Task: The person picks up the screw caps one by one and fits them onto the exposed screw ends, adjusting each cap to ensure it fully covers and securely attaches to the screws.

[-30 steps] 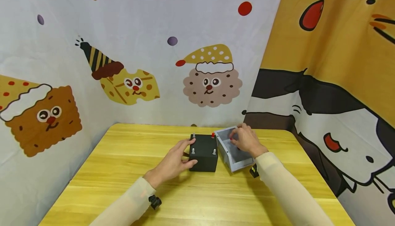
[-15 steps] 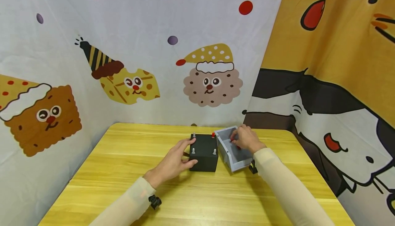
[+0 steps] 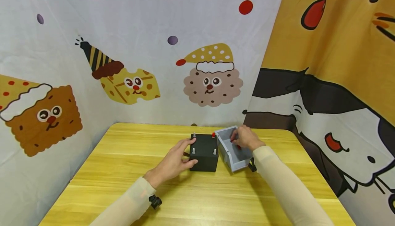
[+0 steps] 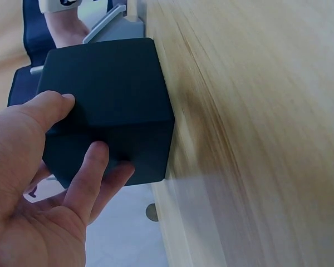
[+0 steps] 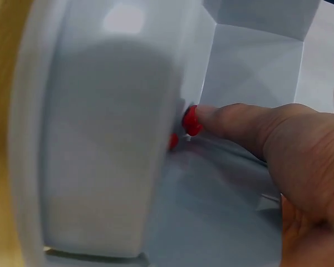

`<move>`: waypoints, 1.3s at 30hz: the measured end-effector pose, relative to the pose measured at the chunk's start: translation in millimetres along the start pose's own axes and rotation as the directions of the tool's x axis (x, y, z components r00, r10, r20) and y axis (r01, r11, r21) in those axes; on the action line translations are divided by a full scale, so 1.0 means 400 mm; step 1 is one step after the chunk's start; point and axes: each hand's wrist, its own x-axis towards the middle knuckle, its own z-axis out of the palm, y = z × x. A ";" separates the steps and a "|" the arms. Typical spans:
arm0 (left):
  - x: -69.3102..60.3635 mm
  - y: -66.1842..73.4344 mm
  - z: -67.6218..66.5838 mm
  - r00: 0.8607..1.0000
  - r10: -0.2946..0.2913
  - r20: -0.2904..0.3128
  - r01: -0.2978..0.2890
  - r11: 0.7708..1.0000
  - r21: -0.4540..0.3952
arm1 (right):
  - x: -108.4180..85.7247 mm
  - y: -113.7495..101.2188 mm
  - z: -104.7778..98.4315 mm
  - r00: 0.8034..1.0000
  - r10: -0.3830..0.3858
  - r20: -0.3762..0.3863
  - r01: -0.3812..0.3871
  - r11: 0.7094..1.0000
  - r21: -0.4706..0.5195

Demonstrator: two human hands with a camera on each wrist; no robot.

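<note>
While your left hand [image 3: 169,165] is gripping the black box [image 3: 202,162], your right hand [image 3: 246,138] is touching a red piece [image 5: 192,121] inside the gray bin [image 3: 240,165], though I cannot tell whether it is pinching it. Four pegs [image 3: 193,151] are standing on the box, which is sitting just beside the bin on the counter [image 3: 197,198].
</note>
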 end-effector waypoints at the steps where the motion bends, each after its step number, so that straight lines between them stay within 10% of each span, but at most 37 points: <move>1: 0.000 0.000 0.000 1.000 0.001 0.000 -0.001 1.000 -0.002 | 0.003 -0.001 0.000 1.000 -0.007 -0.003 0.007 1.000 0.000; 15: -0.002 -0.001 -0.001 1.000 0.005 0.007 -0.005 1.000 -0.011 | 0.029 -0.016 -0.010 0.995 0.042 0.086 -0.043 0.999 0.013; 39: -0.003 0.005 -0.006 1.000 0.003 0.011 -0.003 1.000 0.006 | 0.027 -0.005 -0.004 1.000 0.029 0.008 -0.029 0.999 0.021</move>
